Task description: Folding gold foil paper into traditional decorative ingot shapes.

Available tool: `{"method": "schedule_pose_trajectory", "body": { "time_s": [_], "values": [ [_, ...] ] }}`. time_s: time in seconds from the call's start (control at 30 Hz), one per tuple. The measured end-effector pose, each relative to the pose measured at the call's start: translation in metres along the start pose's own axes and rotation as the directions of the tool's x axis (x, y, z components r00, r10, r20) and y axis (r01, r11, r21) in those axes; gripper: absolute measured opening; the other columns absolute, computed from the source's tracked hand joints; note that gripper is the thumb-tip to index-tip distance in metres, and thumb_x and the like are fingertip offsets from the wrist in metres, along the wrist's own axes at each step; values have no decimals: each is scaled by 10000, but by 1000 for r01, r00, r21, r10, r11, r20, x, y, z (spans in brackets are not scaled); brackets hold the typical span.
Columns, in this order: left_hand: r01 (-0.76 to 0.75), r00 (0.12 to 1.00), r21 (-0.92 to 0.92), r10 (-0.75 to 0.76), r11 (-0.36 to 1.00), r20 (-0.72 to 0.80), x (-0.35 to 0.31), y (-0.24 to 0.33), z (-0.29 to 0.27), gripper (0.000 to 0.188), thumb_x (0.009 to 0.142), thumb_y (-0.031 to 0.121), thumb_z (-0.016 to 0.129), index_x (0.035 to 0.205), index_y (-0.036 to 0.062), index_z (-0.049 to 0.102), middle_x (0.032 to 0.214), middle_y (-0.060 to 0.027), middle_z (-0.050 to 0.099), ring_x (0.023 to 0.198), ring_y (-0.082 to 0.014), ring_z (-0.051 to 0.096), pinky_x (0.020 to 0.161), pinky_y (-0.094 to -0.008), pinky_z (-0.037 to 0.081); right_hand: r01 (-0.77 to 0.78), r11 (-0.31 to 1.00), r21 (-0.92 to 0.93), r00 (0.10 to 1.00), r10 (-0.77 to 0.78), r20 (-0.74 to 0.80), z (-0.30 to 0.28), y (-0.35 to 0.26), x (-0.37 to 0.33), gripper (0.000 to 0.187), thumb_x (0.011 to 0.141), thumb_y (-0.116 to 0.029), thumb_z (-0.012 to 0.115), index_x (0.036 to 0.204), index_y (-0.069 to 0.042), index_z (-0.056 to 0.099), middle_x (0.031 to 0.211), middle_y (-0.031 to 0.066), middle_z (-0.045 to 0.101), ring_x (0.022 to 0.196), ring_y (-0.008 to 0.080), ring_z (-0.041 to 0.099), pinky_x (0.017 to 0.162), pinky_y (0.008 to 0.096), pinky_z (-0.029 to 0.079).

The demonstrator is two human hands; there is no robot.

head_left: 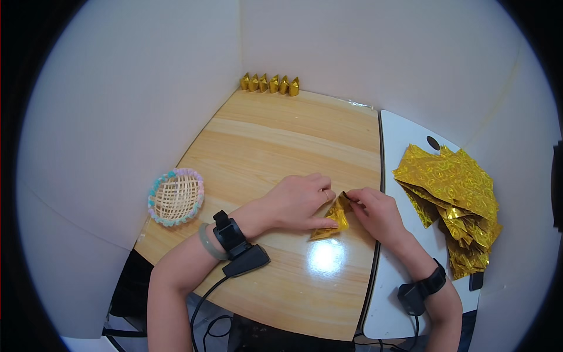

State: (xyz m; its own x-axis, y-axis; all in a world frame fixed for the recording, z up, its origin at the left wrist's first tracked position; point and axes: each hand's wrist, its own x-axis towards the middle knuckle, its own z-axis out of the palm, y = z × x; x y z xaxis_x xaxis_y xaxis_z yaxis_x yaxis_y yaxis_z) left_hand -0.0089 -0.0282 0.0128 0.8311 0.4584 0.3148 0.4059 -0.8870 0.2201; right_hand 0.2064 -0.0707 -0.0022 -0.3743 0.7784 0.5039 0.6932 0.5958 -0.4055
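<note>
A small piece of gold foil paper (331,222), partly folded to a pointed shape, is between my hands over the wooden table. My left hand (302,202) has its thumb laid across the foil and its fingers curled at the far left side of it. With thumb and fingertips, my right hand (378,216) pinches the foil's upper corner, where a dark underside shows. Part of the foil is covered by my left thumb and fingers.
Several folded gold foil ingots (274,84) stand in a row at the table's far edge. A woven basket (176,198) with a pastel rim sits at left. On the white table (390,276) at right lies a stack of gold foil sheets (448,188). Pale partitions (352,47) enclose the space.
</note>
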Motion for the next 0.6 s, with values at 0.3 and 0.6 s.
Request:
{"method": "schedule_pose_trajectory", "body": {
  "time_s": [0.3, 0.6],
  "values": [
    [254, 961, -126, -265, 959, -80, 1, 2, 15, 352, 740, 315, 667, 980, 75, 572, 902, -95, 572, 825, -274, 579, 668, -372, 472, 9, 995, -104, 999, -14, -50, 2, 4, 0, 197, 745, -19, 596, 937, -57, 580, 817, 92, 586, 739, 274, 594, 629, 354, 502],
    [364, 906, -304, -410, 880, -103, 2, -5, 20, 229, 736, 197, 670, 898, 50, 603, 783, -127, 603, 738, -302, 585, 633, -376, 459, 124, 981, -150, 992, -124, 12, -2, 2, 1, 186, 718, -16, 611, 896, -72, 619, 855, 51, 587, 757, 233, 591, 623, 324, 508]
  ]
}}
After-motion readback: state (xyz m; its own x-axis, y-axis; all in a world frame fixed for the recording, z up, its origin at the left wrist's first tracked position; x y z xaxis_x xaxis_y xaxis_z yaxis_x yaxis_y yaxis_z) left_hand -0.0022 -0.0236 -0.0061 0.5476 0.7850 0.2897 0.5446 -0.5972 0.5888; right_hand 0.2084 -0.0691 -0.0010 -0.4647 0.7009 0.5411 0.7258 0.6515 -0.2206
